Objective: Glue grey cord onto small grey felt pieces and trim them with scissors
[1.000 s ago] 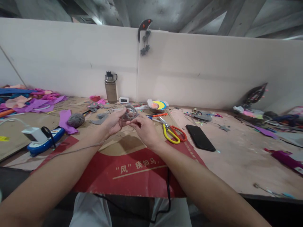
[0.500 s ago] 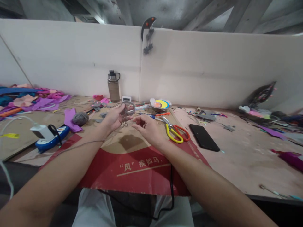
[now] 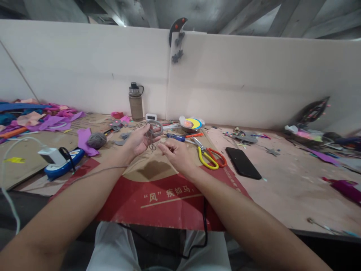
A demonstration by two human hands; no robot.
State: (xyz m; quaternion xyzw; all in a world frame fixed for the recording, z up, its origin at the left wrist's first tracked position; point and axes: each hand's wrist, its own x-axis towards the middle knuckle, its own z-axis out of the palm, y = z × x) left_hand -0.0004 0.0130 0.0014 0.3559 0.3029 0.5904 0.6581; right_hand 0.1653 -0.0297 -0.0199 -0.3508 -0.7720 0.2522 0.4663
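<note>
My left hand (image 3: 141, 140) is closed around a grey ring (image 3: 154, 128) with grey yarn about it, raised over the cardboard sheet (image 3: 169, 214). Small loops of yarn (image 3: 152, 147) dangle beneath its fingers. A strand of the yarn runs across my left forearm. Just right of the ring, my right hand (image 3: 177, 153) has its fingers curled and thumb pressed in; whatever is between them is too small to make out. A grey yarn ball (image 3: 96, 140) lies left of my left hand. Scissors with yellow and red handles (image 3: 208, 157) rest beyond my right wrist.
A black phone (image 3: 243, 163) lies to the right. Behind the hands stand a bottle (image 3: 136, 105) and a bowl with a yellow disc (image 3: 192, 124). At left are a blue power strip (image 3: 63, 165) with a white charger and purple felt scraps (image 3: 60, 122).
My right hand has drawn slightly right and down, its fingers more curled. My left hand still holds the ring in nearly the same place. The view has tilted slightly.
</note>
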